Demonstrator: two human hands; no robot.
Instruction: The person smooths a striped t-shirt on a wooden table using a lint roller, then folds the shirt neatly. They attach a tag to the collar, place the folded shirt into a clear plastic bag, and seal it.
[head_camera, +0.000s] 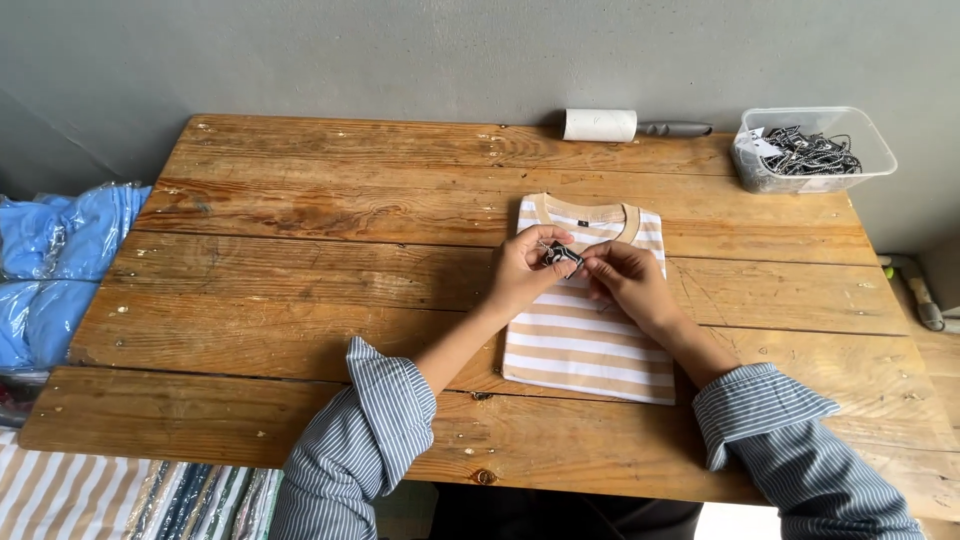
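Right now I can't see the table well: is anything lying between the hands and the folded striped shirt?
Nothing visible does. The left hand and right hand pinch a small dark tag together directly above the folded beige-and-white striped T-shirt, close to its collar.

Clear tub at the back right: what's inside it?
The clear tub holds a tangled heap of black-and-white cords with a white tag. Whatever lies beneath the heap is covered.

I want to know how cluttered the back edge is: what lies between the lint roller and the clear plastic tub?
Nothing: in the head view, only bare wooden table separates the lint roller from the clear plastic tub.
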